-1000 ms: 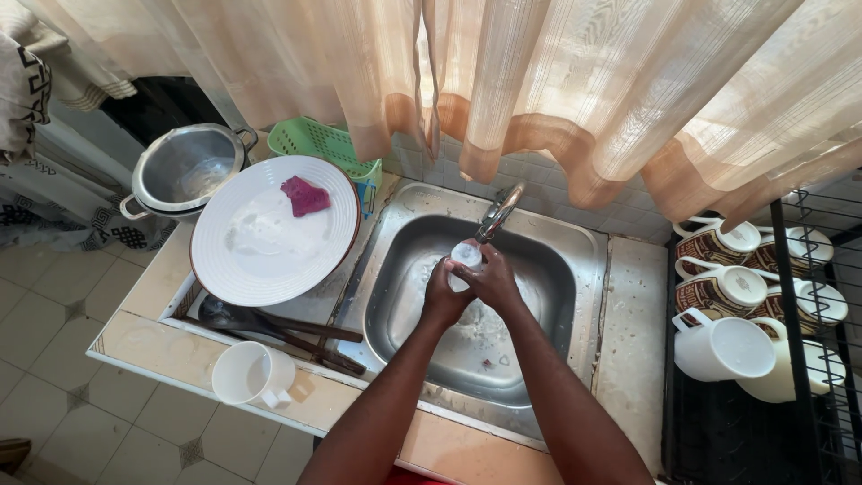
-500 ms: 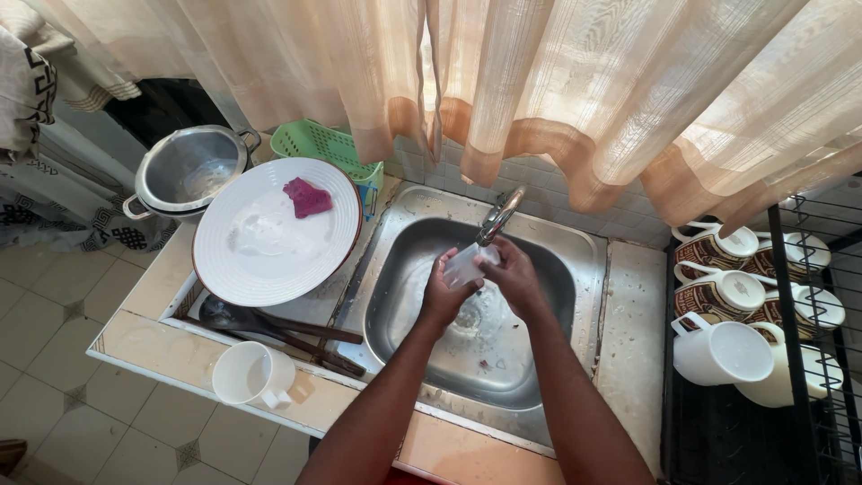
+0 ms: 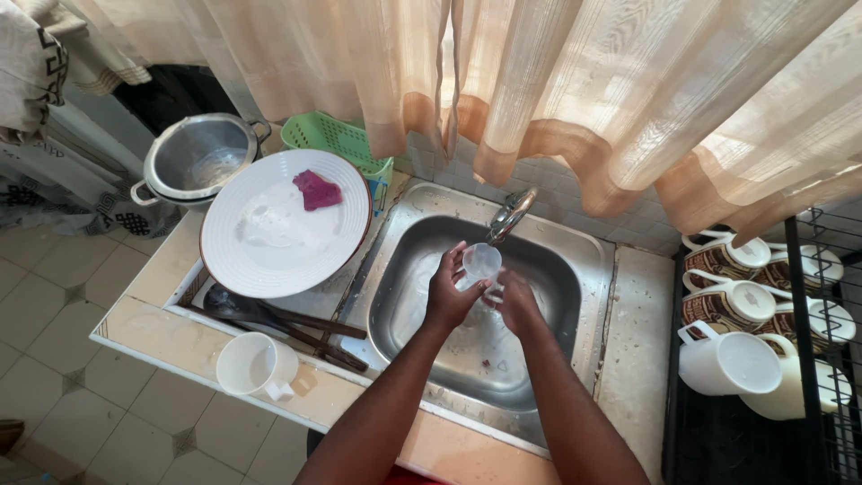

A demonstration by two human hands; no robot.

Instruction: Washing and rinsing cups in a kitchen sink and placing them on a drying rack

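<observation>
Steel sink [image 3: 575,269] set in tabletop [image 3: 162,337], faucet [image 3: 510,214] at its back edge. Large white plate [image 3: 269,251] on drainboard left of sink, pink sponge [image 3: 317,190] on it. Steel pot [image 3: 197,157] at tabletop's back left corner, green basket [image 3: 332,136] beside it. White mug [image 3: 256,366] at front edge, dark utensils [image 3: 296,328] behind it. Left hand [image 3: 446,292] and right hand [image 3: 519,304] close together over sink basin, both clasping small clear cup [image 3: 481,263] just under faucet.

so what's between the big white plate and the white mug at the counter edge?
Head view: dark long-handled utensils lie on the drainboard between the white plate and the white mug.
</observation>
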